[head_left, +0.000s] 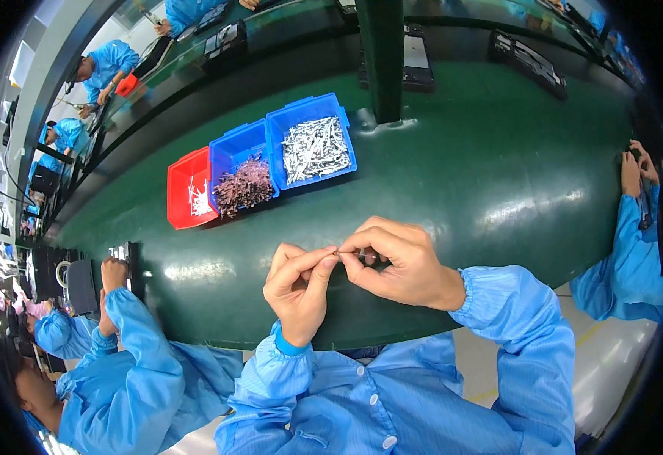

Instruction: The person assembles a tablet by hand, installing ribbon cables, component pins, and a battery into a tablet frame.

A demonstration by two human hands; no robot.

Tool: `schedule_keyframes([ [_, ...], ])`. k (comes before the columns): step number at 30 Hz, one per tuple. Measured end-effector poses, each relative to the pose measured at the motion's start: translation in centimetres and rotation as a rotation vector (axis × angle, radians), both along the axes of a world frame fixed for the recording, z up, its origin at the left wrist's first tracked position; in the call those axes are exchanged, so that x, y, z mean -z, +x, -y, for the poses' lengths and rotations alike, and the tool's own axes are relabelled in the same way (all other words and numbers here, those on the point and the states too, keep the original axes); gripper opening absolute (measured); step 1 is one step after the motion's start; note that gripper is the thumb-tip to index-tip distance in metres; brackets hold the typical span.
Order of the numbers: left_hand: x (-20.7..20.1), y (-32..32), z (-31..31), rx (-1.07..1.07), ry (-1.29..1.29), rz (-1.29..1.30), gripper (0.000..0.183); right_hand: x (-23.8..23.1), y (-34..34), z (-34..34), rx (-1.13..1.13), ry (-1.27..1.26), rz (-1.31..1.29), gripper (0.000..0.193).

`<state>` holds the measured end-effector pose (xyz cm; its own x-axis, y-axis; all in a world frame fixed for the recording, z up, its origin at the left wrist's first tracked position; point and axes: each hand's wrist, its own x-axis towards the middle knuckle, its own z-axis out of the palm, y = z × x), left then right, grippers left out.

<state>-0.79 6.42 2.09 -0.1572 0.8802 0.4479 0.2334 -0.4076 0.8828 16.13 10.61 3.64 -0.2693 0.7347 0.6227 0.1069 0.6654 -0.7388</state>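
Observation:
My left hand (299, 288) and my right hand (398, 260) meet fingertip to fingertip above the green table (452, 182). Both pinch a tiny part between thumb and forefinger; it is too small to name, and the fingers mostly cover it. Beyond my hands stand three bins side by side. The red bin (176, 205) holds a few small white pieces (199, 199). In the middle blue bin (229, 144) lies a heap of thin brownish-pink parts (244, 184). The right blue bin (301, 112) is filled with silvery-white slim parts (316, 149).
A green post (383, 61) rises from the table behind the bins. Dark flat housings (528, 62) lie along the far side. Co-workers in blue smocks sit close on the left (130, 379) and at the right edge (627, 250); others work farther back.

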Motion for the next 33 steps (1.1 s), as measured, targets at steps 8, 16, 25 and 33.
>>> schedule_keyframes([
  [8,0.3,0.2,0.3,0.015,-0.023,0.030,0.020,0.1,-0.1,0.0,-0.033,-0.044,-0.049,0.014],
  [16,0.4,-0.1,0.6,0.220,-0.221,0.446,0.017,-0.1,-0.2,0.4,-0.070,-0.178,-0.075,0.009],
  [25,-0.8,0.2,-0.3,0.031,0.046,-0.196,0.014,-1.6,1.9,-0.3,-0.099,-0.262,0.076,0.009],
  [33,-1.6,-0.6,-0.7,0.079,0.022,-0.359,0.014,-1.6,6.0,-3.7,-0.381,-0.617,-0.040,0.011],
])
